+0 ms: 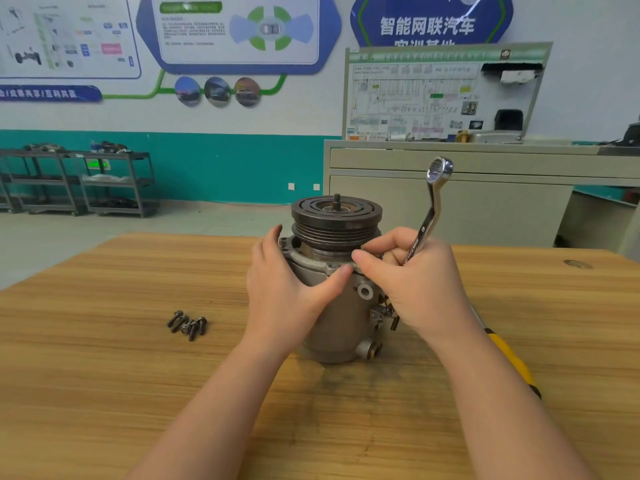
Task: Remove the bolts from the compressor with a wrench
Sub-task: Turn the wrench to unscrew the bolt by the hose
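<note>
Left hand [287, 292] cups compressor [337, 271]; right hand [415, 278] grips wrench [431, 202], perhaps pinching a bolt

My left hand [289, 289] covers the left side of the compressor [341, 306], so I cannot see that part. My right hand [420, 285] hides the right side, and the low end of the wrench [431, 209] is lost inside my curled fingers. My fingertips cover the spot on the rim where they meet, so I cannot tell if a bolt is there. Right of the compressor, my arm hides most of a yellow handle [509, 358]. Both arms run off the bottom edge. The bolts [188, 323] left of the compressor are too small to count.
</note>
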`<state>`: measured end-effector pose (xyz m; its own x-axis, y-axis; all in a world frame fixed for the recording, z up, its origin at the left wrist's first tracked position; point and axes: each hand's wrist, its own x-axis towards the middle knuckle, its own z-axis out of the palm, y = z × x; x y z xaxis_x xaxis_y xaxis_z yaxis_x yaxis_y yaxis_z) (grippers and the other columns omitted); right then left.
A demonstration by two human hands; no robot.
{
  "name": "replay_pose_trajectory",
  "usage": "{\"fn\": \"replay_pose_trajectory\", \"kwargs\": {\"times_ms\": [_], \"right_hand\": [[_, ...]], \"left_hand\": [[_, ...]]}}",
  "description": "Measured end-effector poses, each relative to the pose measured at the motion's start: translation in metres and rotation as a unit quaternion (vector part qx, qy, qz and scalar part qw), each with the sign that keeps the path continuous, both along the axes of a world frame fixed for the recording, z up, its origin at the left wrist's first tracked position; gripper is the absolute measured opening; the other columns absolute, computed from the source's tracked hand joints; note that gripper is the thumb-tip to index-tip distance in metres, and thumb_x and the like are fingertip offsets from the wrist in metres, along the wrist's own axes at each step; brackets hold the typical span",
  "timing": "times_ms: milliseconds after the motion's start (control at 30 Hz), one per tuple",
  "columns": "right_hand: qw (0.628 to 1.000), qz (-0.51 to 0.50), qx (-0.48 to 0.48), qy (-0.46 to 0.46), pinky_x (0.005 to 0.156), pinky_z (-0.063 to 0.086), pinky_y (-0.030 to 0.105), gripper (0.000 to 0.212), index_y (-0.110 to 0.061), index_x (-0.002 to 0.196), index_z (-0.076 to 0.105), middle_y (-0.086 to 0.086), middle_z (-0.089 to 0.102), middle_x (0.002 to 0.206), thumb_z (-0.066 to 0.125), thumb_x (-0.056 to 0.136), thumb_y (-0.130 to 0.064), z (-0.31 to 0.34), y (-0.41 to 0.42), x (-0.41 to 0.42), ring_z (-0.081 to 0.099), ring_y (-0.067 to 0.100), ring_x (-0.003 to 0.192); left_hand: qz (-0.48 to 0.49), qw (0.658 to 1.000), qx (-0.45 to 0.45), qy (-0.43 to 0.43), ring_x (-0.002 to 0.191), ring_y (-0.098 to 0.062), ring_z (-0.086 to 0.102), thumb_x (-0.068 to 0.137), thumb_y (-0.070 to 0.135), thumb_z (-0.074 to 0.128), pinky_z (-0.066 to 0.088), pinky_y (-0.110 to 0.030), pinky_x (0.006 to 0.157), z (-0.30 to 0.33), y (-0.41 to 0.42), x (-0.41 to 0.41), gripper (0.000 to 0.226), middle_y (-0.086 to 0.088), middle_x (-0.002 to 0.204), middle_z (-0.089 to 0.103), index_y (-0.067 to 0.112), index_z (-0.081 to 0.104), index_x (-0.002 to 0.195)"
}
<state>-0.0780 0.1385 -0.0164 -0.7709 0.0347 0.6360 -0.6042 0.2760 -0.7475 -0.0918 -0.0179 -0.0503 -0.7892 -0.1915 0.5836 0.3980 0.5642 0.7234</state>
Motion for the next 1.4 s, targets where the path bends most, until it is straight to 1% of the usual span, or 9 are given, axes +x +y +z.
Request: {"fn": "replay_pose_trajectory", "kwargs": {"times_ms": [200,367,633,767,867,967,1133,1267,1400], "right_hand": [[1.0,0.002,0.017,-0.008,0.047,0.04,0.013,0.015,-0.023,0.079,0.064,-0.011,0.04,0.041,0.075,0.083,-0.012,0.001,0.003,-0.001,0.04,0.006,0.041],[0.999,-0.019,-0.009,-0.027,0.047,0.036,0.023,0.019,-0.017,0.072,0.065,-0.012,0.034,0.039,0.082,0.075,-0.022,0.001,0.002,-0.004,0.036,0.011,0.044],[1.0,-0.004,0.019,-0.003,0.044,0.031,0.009,0.02,-0.025,0.071,0.066,-0.013,0.038,0.039,0.073,0.085,-0.012,0.001,0.0,-0.001,0.034,0.002,0.039],[0.999,0.004,0.044,-0.003,0.047,0.036,0.008,0.02,-0.028,0.074,0.065,-0.011,0.041,0.04,0.071,0.087,-0.015,0.002,0.003,-0.001,0.041,0.003,0.041],[0.999,0.007,0.039,-0.009,0.045,0.036,0.01,0.014,-0.026,0.078,0.063,-0.01,0.039,0.042,0.076,0.083,-0.021,0.002,0.004,-0.003,0.038,0.004,0.041],[1.0,-0.004,0.011,-0.022,0.043,0.035,0.017,0.021,-0.02,0.076,0.061,-0.011,0.037,0.041,0.082,0.075,-0.024,0.0,0.004,-0.006,0.036,0.008,0.042],[0.999,-0.014,0.04,-0.008,0.045,0.038,0.011,0.015,-0.025,0.075,0.066,-0.011,0.041,0.04,0.073,0.084,-0.015,0.001,0.004,-0.003,0.039,0.003,0.039],[1.0,-0.018,0.019,-0.012,0.041,0.032,0.013,0.022,-0.021,0.075,0.059,-0.012,0.038,0.039,0.08,0.079,-0.023,0.0,0.002,-0.002,0.033,0.003,0.038],[0.999,-0.038,0.008,-0.024,0.044,0.036,0.017,0.024,-0.015,0.074,0.061,-0.013,0.038,0.037,0.082,0.076,-0.025,0.001,0.002,-0.002,0.035,0.003,0.039]], "left_hand": [[-0.044,0.997,0.031,0.06,0.133,-0.004,0.03,0.066,0.059,0.072,0.031,-0.034,0.116,0.001,0.003,0.004,0.103,0.006,0.141,0.032,0.02,0.025,0.149],[-0.076,0.992,0.052,0.091,0.133,-0.004,0.034,0.068,0.061,0.065,0.033,-0.033,0.115,-0.001,0.004,0.003,0.096,0.006,0.139,0.038,0.019,0.03,0.147],[-0.07,0.975,0.042,0.207,0.14,-0.005,0.028,0.079,0.043,0.065,0.031,-0.026,0.114,-0.004,0.01,0.006,0.056,-0.001,0.145,0.031,0.036,0.039,0.128],[-0.078,0.973,0.038,0.214,0.14,0.003,0.025,0.08,0.039,0.064,0.024,-0.012,0.111,-0.005,0.01,0.005,0.045,0.0,0.146,0.03,0.033,0.046,0.121],[-0.092,0.972,0.053,0.211,0.139,0.0,0.029,0.081,0.038,0.063,0.027,-0.018,0.113,-0.004,0.011,0.005,0.047,0.002,0.144,0.033,0.033,0.042,0.123],[-0.102,0.969,0.072,0.213,0.14,-0.009,0.034,0.082,0.036,0.064,0.032,-0.032,0.115,-0.006,0.011,0.004,0.052,-0.002,0.144,0.037,0.021,0.042,0.126],[-0.115,0.968,0.09,0.202,0.139,-0.016,0.037,0.081,0.033,0.065,0.036,-0.046,0.113,-0.005,0.012,0.004,0.055,-0.004,0.146,0.037,0.016,0.041,0.127],[-0.116,0.966,0.09,0.211,0.139,-0.016,0.038,0.082,0.033,0.065,0.037,-0.044,0.113,-0.005,0.011,0.004,0.05,-0.003,0.144,0.038,0.023,0.041,0.124],[-0.117,0.967,0.072,0.216,0.139,-0.008,0.034,0.083,0.034,0.063,0.034,-0.026,0.113,-0.003,0.012,0.006,0.037,-0.005,0.143,0.037,0.039,0.043,0.113]]}}
